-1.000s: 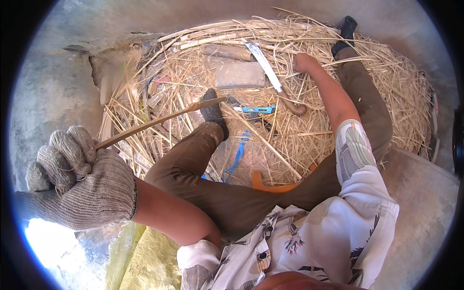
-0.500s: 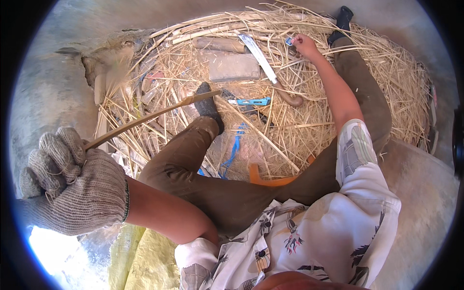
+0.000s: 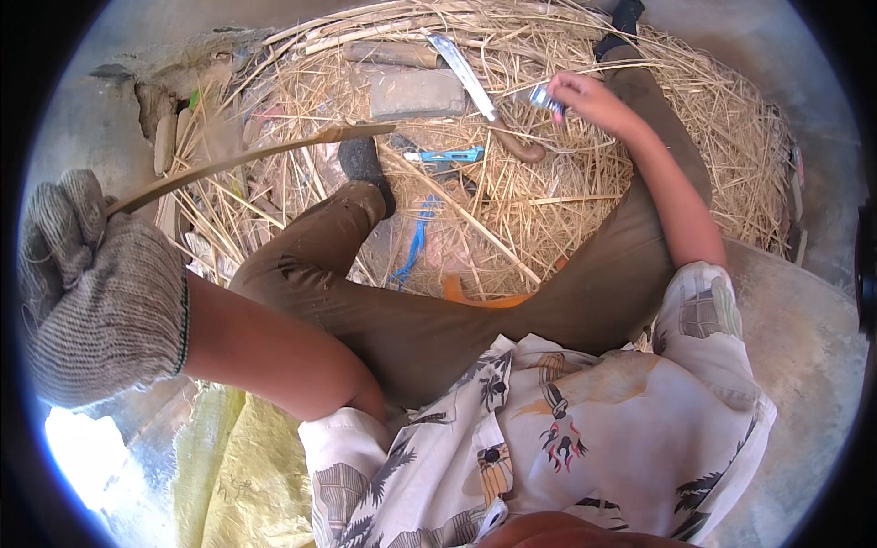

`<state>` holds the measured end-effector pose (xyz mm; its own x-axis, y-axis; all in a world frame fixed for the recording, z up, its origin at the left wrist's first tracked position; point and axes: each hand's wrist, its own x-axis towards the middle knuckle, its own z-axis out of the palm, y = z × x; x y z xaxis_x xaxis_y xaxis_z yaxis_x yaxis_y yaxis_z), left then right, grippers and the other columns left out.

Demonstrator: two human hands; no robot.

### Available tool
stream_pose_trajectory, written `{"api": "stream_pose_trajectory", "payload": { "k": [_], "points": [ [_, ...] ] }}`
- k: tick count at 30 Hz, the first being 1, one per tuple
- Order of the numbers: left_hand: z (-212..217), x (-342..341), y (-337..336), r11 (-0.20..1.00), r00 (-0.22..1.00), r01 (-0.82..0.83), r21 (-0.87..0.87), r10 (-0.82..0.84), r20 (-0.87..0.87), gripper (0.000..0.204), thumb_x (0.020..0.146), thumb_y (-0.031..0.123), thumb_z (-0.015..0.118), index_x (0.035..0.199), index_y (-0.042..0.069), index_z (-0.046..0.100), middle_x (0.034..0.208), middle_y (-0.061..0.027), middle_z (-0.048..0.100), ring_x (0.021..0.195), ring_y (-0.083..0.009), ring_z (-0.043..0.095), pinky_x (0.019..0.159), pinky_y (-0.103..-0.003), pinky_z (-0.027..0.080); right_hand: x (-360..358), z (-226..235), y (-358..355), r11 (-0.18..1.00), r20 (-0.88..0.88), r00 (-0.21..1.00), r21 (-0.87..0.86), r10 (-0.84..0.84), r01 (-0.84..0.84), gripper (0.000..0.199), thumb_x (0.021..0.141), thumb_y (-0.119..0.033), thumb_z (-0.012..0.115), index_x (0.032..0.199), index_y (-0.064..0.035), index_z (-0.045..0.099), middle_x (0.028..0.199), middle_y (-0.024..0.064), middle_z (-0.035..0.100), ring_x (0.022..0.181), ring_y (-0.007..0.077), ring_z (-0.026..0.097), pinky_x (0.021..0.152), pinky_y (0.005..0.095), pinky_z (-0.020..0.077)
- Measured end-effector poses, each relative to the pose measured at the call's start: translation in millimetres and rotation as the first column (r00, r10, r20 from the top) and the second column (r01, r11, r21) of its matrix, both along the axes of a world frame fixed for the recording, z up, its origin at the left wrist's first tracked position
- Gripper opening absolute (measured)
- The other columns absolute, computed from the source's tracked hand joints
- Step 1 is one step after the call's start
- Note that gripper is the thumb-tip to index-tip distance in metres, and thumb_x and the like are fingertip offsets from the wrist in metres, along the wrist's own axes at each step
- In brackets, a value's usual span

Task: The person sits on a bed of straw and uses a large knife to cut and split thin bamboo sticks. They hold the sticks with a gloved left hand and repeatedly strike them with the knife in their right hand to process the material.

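My left hand [image 3: 105,297], in a grey knitted glove, is closed around one end of a bamboo strip [image 3: 233,162] at the far left. The strip bends gently and points right, its free end above my left foot. At the upper right, my bare right hand [image 3: 592,99] pinches a small blue-and-white object [image 3: 545,99], whose kind I cannot make out. Just left of that hand lies a long knife [image 3: 468,84] with a curved wooden handle. A blue utility knife [image 3: 449,155] rests nearer to me, on the bamboo shavings.
Bamboo shavings [image 3: 731,155] cover the ground around my outstretched legs. A flat whetstone-like block [image 3: 417,94] and a round wooden piece [image 3: 393,54] lie at the back. Blue ribbon [image 3: 417,239], an orange piece [image 3: 498,300] and a yellow sack [image 3: 251,475] are nearer.
My left hand has moved up and left with the bamboo strip. My right hand has come slightly nearer, with the small object turned and tilted downward. The whole view has shifted a little.
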<state>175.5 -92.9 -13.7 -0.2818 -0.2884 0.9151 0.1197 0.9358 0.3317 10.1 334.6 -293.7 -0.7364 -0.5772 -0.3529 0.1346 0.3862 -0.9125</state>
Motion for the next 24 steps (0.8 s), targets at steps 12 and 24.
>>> {"api": "stream_pose_trajectory", "payload": {
  "k": [12, 24],
  "points": [
    [23, 21, -31, 0.802, 0.863, 0.485, 0.347, -0.378, -0.335, 0.044, 0.095, 0.028, 0.057, 0.107, -0.015, 0.057, 0.102, -0.0273, 0.066, 0.077, -0.035, 0.073, 0.073, -0.048, 0.067, 16, -38, -121, 0.762, -0.204, 0.758, 0.385, 0.62, -0.52, 0.009, 0.088, -0.014, 0.068, 0.093, -0.0092, 0.073, 0.083, 0.0073, 0.07, 0.081, 0.0196, 0.066, 0.075, 0.0381, 0.0517],
    [15, 30, -39, 0.761, 0.832, 0.538, 0.363, -0.408, -0.376, 0.043, 0.096, 0.028, 0.056, 0.106, -0.014, 0.057, 0.101, -0.0271, 0.066, 0.076, -0.0347, 0.073, 0.072, -0.048, 0.067, 15, -84, -194, 0.793, 0.314, 0.787, 0.141, 0.531, -0.592, 0.013, 0.095, -0.02, 0.066, 0.102, -0.0096, 0.069, 0.067, -0.0023, 0.056, 0.056, 0.0072, 0.049, 0.052, 0.0251, 0.0421]
  ]
}}
